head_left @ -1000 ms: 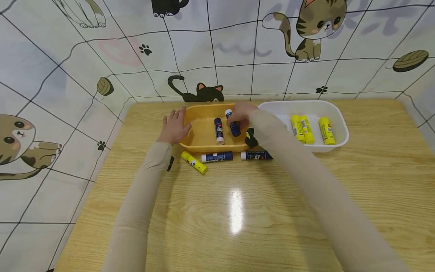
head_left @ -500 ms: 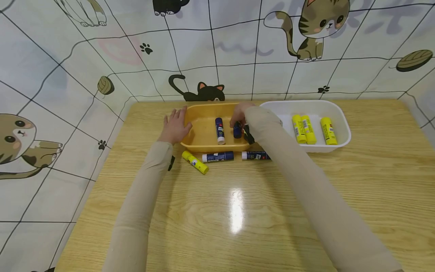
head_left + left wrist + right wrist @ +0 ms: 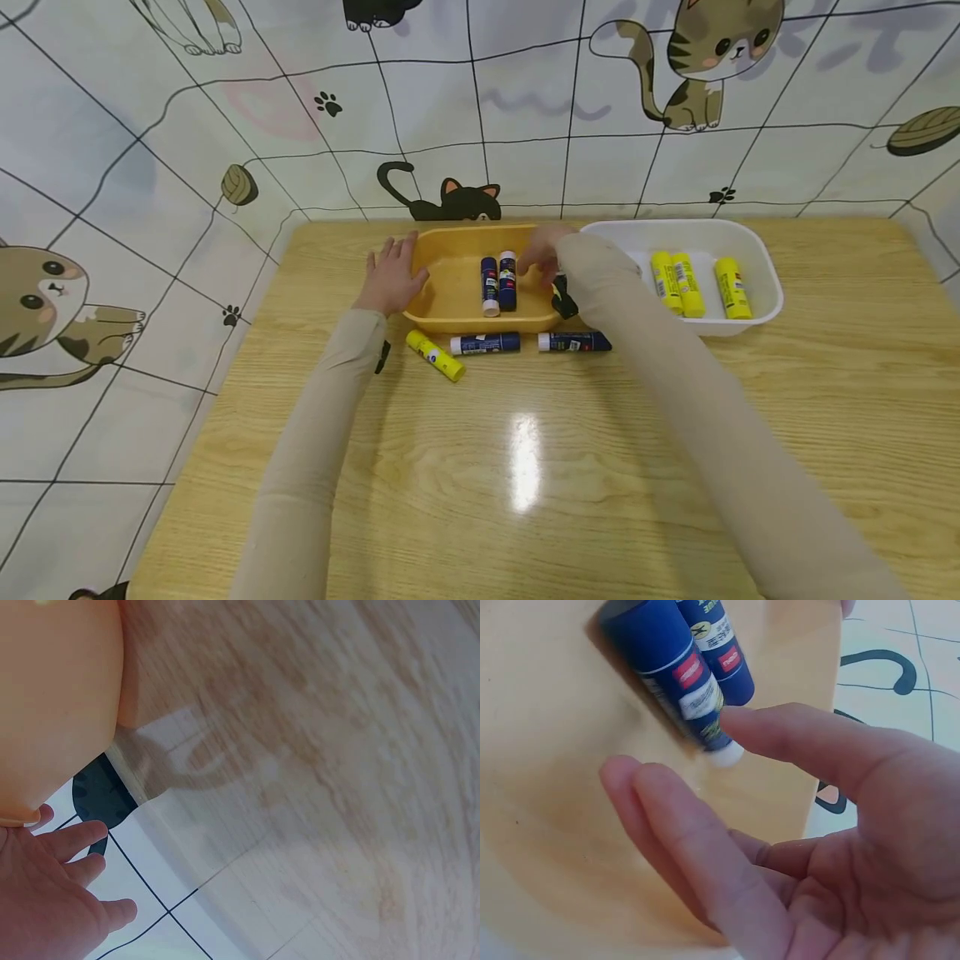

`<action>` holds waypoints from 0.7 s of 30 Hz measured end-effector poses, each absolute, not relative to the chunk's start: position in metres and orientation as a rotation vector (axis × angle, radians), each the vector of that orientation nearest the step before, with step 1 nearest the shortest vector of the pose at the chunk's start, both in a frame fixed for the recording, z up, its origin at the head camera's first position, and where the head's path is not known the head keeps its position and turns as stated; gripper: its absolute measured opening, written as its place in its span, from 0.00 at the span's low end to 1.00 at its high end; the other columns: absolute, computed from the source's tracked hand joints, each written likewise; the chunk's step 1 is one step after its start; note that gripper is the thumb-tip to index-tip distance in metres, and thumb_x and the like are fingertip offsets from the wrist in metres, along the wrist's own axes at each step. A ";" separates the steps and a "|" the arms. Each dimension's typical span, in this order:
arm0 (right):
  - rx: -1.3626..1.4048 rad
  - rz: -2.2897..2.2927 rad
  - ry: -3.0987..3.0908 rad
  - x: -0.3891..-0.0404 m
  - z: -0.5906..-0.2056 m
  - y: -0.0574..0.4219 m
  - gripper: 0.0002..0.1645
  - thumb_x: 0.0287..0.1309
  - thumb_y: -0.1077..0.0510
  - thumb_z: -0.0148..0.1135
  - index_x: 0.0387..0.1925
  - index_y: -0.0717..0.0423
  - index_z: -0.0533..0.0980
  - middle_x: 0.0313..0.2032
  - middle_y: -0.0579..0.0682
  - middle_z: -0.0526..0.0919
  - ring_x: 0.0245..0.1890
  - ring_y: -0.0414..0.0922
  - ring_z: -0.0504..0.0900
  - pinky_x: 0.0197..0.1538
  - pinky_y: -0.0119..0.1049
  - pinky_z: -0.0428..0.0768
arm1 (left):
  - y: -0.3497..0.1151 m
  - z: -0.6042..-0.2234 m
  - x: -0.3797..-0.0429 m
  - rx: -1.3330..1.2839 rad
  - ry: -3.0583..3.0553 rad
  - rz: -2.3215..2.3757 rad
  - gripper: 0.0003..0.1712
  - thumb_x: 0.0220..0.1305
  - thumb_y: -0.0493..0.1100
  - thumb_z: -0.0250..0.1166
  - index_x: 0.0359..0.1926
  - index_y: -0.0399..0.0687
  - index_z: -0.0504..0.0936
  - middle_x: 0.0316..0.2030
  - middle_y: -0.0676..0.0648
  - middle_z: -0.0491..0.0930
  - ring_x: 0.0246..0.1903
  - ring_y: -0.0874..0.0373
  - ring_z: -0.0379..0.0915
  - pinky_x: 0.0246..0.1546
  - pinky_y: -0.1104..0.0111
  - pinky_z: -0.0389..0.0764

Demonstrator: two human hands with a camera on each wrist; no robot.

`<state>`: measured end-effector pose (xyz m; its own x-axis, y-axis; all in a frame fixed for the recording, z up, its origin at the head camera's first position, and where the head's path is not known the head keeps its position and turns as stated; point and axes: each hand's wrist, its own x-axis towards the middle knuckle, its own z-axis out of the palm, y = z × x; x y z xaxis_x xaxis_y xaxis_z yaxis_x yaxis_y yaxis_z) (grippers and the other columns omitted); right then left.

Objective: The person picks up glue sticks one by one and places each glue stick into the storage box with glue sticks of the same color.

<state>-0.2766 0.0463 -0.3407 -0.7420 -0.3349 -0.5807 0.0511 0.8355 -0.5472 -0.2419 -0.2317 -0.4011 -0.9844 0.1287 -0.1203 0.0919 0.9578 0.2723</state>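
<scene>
Orange plastic marks the tray [image 3: 450, 312] seen from the head view, where two blue glue sticks [image 3: 498, 283] lie side by side inside it. The right hand [image 3: 542, 250] is held just beside them, and the left hand [image 3: 392, 279] is laid flat against the tray's left rim. Two more blue glue sticks [image 3: 485, 342] and a yellow glue stick [image 3: 434, 356] lie on the wooden table [image 3: 525, 467] in front; three yellow ones rest in the white tray [image 3: 765, 287]. A stick could be nudged crooked if it were brushed by the fingers hovering so close.

From the left wrist, straight, spread fingers [image 3: 71, 840] are seen beside the tray wall [image 3: 52, 705], nothing gripped.

From the right wrist, the fingers [image 3: 682, 832] are shown extended and apart, empty, one fingertip close to the white cap [image 3: 725, 755].
</scene>
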 end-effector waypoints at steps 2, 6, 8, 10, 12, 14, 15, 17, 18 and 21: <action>-0.169 -0.742 2.292 -0.279 -0.339 0.045 0.28 0.62 0.52 0.60 0.52 0.72 0.72 0.44 0.63 0.83 0.31 0.43 0.86 0.43 0.30 0.79 | -0.232 -0.401 -0.242 0.168 2.974 0.406 0.38 0.71 0.51 0.45 0.76 0.46 0.43 0.71 0.35 0.52 0.72 0.41 0.36 0.67 0.42 0.38; -0.083 -0.630 2.251 -0.291 -0.335 0.032 0.27 0.62 0.52 0.62 0.52 0.72 0.71 0.40 0.61 0.84 0.26 0.43 0.86 0.37 0.30 0.81 | -0.233 -0.402 -0.242 0.167 2.978 0.404 0.38 0.71 0.51 0.46 0.76 0.46 0.43 0.71 0.35 0.52 0.72 0.41 0.36 0.67 0.42 0.38; -0.076 -0.615 2.250 -0.293 -0.335 0.031 0.26 0.62 0.52 0.62 0.52 0.70 0.71 0.36 0.58 0.83 0.27 0.43 0.86 0.37 0.30 0.81 | -0.233 -0.402 -0.242 0.168 2.981 0.402 0.38 0.71 0.51 0.46 0.76 0.46 0.43 0.71 0.35 0.53 0.72 0.41 0.36 0.67 0.42 0.38; -0.100 -0.604 2.269 -0.292 -0.336 0.031 0.24 0.62 0.52 0.62 0.50 0.67 0.72 0.33 0.55 0.82 0.27 0.43 0.86 0.37 0.30 0.81 | -0.234 -0.402 -0.241 0.169 2.981 0.404 0.38 0.72 0.51 0.46 0.76 0.46 0.43 0.71 0.36 0.53 0.72 0.41 0.36 0.67 0.42 0.38; -0.138 -0.600 2.299 -0.290 -0.336 0.032 0.22 0.61 0.51 0.62 0.47 0.66 0.73 0.31 0.53 0.80 0.27 0.42 0.85 0.36 0.30 0.81 | -0.233 -0.402 -0.241 0.168 2.979 0.411 0.38 0.72 0.51 0.45 0.76 0.46 0.43 0.71 0.36 0.52 0.72 0.41 0.36 0.67 0.42 0.37; -0.188 -0.597 2.334 -0.287 -0.336 0.034 0.21 0.60 0.51 0.63 0.44 0.65 0.75 0.29 0.53 0.81 0.27 0.43 0.86 0.36 0.30 0.81 | -0.233 -0.402 -0.241 0.165 2.977 0.419 0.37 0.72 0.50 0.45 0.76 0.46 0.44 0.71 0.36 0.52 0.72 0.41 0.36 0.67 0.42 0.37; -0.208 -0.609 2.342 -0.285 -0.337 0.035 0.20 0.59 0.51 0.64 0.42 0.65 0.75 0.29 0.53 0.82 0.27 0.43 0.86 0.35 0.31 0.81 | -0.233 -0.402 -0.241 0.165 2.975 0.424 0.37 0.72 0.50 0.45 0.76 0.45 0.43 0.71 0.35 0.52 0.72 0.41 0.36 0.67 0.42 0.36; -0.257 -0.619 2.358 -0.282 -0.337 0.037 0.19 0.59 0.52 0.64 0.40 0.66 0.76 0.29 0.53 0.83 0.28 0.43 0.86 0.36 0.31 0.81 | -0.232 -0.402 -0.241 0.166 2.973 0.427 0.37 0.72 0.50 0.45 0.76 0.45 0.43 0.71 0.35 0.52 0.72 0.41 0.36 0.67 0.42 0.36; -0.284 -0.625 2.366 -0.279 -0.337 0.038 0.19 0.59 0.52 0.65 0.39 0.66 0.77 0.29 0.53 0.84 0.29 0.44 0.86 0.37 0.32 0.81 | -0.232 -0.402 -0.242 0.167 2.972 0.427 0.37 0.72 0.50 0.45 0.76 0.45 0.43 0.71 0.35 0.52 0.72 0.41 0.36 0.67 0.42 0.36; -0.349 -0.656 2.373 -0.273 -0.336 0.042 0.19 0.59 0.53 0.64 0.39 0.68 0.77 0.32 0.55 0.85 0.31 0.46 0.86 0.39 0.34 0.81 | -0.233 -0.402 -0.242 0.176 2.973 0.423 0.38 0.72 0.50 0.46 0.76 0.45 0.43 0.71 0.35 0.52 0.72 0.41 0.36 0.67 0.42 0.37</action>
<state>-0.2733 0.0418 -0.3358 -0.7579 -0.4006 -0.5149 -0.0794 0.8400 -0.5367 -0.2421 -0.2330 -0.4017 -0.9844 0.1336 -0.1148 0.0964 0.9539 0.2843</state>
